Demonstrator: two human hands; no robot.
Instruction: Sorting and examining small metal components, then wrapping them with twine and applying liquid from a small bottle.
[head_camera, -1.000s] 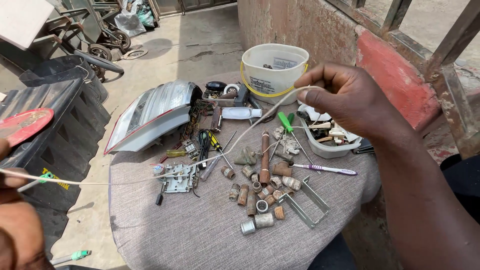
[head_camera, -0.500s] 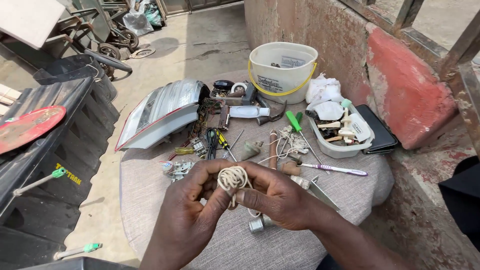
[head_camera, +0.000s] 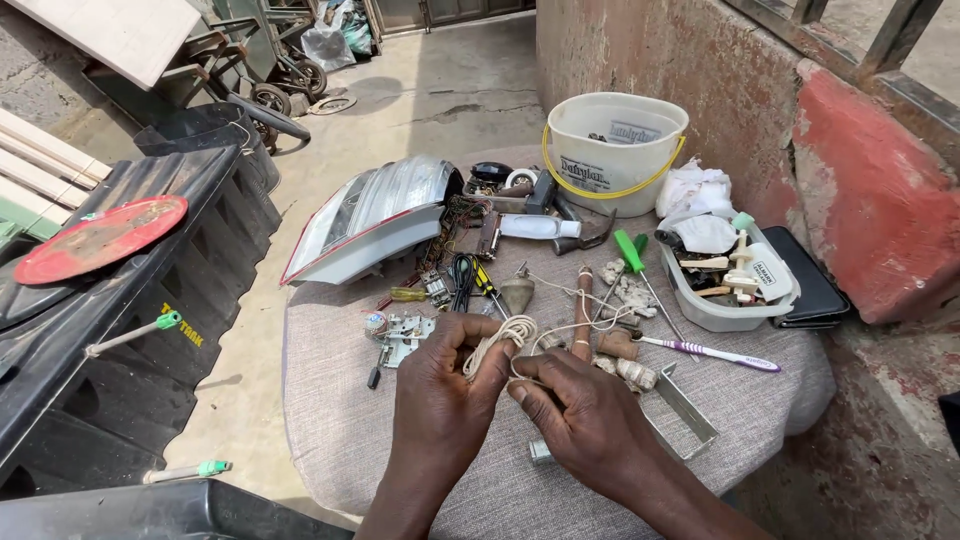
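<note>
Both hands meet over the middle of a round table covered in grey cloth (head_camera: 330, 420). My left hand (head_camera: 440, 395) pinches a small coil of off-white string (head_camera: 497, 340) between thumb and fingers. My right hand (head_camera: 585, 420) grips the loose end of the same string just right of the coil. Under and behind the hands lie several short brown and metal pipe fittings (head_camera: 620, 350), partly hidden by my fingers. A thin strand of the string trails back toward the fittings.
Behind the hands are a white bucket (head_camera: 615, 150) with a yellow handle, a car tail lamp (head_camera: 370, 220), screwdrivers (head_camera: 635, 255), a purple toothbrush (head_camera: 715, 353), a metal bracket (head_camera: 685, 405) and a white tub of odds (head_camera: 725, 270). A black bin (head_camera: 110, 330) stands left, a wall right.
One second ago my hands were wide apart with the string stretched between them. They have come together over the table, and the string is now wound into a small coil.
</note>
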